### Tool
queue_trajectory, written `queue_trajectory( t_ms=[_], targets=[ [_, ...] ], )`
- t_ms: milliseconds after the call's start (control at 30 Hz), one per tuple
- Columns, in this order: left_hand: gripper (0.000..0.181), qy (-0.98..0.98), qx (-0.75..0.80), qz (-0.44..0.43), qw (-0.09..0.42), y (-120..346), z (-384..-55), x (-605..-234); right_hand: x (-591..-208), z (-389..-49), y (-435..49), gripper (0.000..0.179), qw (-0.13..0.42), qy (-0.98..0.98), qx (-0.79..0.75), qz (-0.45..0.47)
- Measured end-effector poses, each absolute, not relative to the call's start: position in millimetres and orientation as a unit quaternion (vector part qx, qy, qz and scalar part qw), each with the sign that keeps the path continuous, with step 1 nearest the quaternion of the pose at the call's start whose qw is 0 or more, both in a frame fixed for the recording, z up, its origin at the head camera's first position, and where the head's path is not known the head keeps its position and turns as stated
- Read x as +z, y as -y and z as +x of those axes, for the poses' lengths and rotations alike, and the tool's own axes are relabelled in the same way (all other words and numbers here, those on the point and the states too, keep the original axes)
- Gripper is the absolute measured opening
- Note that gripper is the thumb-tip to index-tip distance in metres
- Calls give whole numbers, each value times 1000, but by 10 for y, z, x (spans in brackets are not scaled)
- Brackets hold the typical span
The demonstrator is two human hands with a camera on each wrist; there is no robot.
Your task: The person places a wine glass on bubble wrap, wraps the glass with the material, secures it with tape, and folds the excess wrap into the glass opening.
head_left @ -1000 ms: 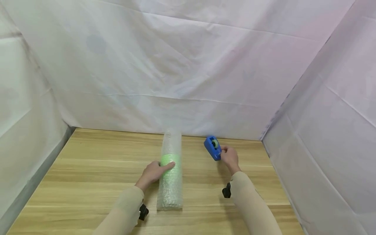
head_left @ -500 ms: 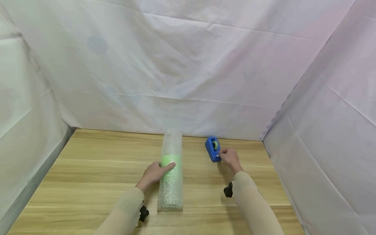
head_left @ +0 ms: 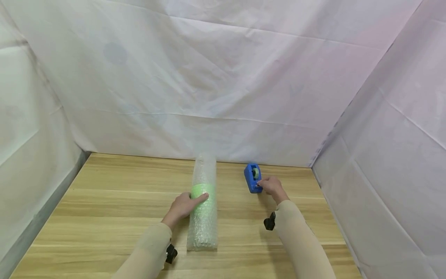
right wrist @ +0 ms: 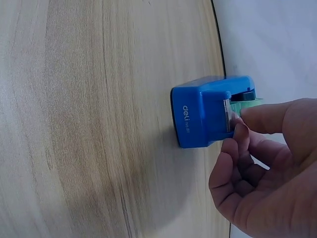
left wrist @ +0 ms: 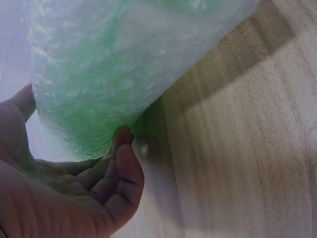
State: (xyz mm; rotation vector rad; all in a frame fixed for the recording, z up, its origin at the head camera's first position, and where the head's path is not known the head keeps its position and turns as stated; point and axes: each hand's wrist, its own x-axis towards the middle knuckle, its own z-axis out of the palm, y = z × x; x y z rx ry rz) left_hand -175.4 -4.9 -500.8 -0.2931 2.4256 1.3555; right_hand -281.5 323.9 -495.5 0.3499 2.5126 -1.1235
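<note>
A long bundle rolled in bubble wrap (head_left: 203,232), with a bright green band showing through it, lies lengthwise on the table. My left hand (head_left: 182,204) grips its left side, thumb on top. In the left wrist view the fingers (left wrist: 126,168) curl in low against the wrap. A blue tape dispenser (head_left: 251,179) stands to the right of the bundle, near the back edge. At its toothed cutter (right wrist: 228,115) the thumb and forefinger of my right hand (right wrist: 267,163) pinch the end of the tape. Greenish tape on the roll (right wrist: 247,105) shows behind the thumb.
The wood-grain table (head_left: 104,217) is bounded by hanging pale sheets at the back (head_left: 209,77) and on both sides. The far end of the bundle reaches close to the back sheet. Black wrist cameras sit on both sleeves.
The tape dispenser has turned a little and shifted slightly toward me and to the right. My right fingers have moved onto its cutter end. My left hand and the bundle look unchanged.
</note>
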Motion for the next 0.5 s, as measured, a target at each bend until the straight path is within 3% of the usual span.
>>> queue_trajectory(
  t_ms=[500],
  targets=[
    [74, -856, 475, -105, 174, 42, -1730, -5006, -4993, -2850, -3221, 25, 185, -893, -385, 144]
  ],
)
